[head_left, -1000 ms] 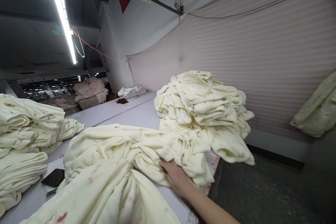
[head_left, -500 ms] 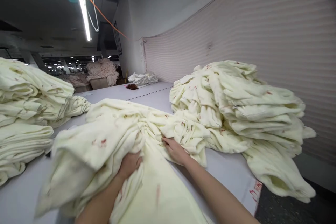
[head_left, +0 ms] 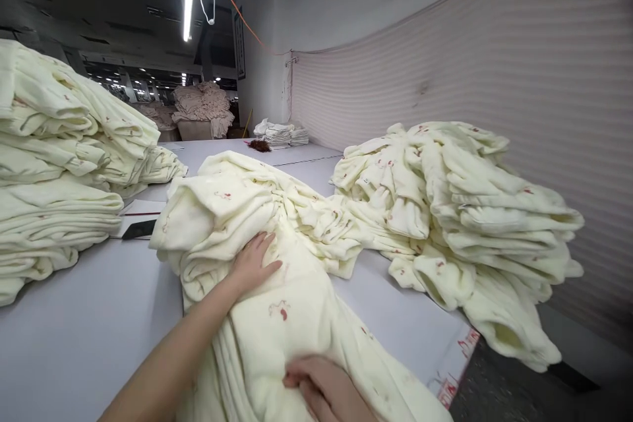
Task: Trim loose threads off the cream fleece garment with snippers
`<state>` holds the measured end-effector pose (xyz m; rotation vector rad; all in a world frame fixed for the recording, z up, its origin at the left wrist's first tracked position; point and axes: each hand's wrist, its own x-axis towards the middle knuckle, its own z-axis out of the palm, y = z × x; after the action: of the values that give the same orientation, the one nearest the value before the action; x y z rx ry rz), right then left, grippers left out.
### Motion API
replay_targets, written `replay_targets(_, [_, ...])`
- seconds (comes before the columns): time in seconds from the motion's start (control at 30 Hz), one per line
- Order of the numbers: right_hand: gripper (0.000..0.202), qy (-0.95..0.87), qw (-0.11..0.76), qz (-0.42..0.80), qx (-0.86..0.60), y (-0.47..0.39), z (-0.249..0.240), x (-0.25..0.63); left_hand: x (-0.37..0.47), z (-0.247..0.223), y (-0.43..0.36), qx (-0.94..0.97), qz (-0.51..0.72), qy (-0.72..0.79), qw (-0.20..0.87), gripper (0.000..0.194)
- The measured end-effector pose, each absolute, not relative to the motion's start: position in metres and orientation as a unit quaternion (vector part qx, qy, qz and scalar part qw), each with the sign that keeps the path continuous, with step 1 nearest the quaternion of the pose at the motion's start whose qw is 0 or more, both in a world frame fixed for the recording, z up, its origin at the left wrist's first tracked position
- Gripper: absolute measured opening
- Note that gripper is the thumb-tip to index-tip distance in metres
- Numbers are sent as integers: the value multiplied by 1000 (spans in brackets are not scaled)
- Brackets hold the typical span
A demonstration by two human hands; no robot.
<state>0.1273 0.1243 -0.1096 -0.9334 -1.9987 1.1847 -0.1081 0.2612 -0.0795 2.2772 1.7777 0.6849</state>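
Here the cream fleece blanket (head_left: 277, 257) lies bunched, red-flecked, under both hands.

Both hands (head_left: 254, 262) press a cream blanket (head_left: 277, 237).

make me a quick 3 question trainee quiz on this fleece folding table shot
1. True or false: the left hand lies flat, fingers spread, on the cream fleece piece.
2. Where is the right hand? A) on the folded stack at the left B) on the near end of the same fleece piece, at the bottom of the frame C) on the heap by the wall
3. What dark flat thing lies on the table beside the folded stack?

Key
1. True
2. B
3. A phone, by the look of it, lying on white paper
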Motion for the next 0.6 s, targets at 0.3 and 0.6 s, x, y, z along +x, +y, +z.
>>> replay_targets(0.3, [32, -701, 367, 482, -376, 104, -100, 117, -124, -141, 134, 747, 207, 623, 110, 55])
replay_targets(0.6, [39, -741, 400, 390, -373, 49, -80, 159, -104, -108, 135, 680, 280, 665, 128, 50])
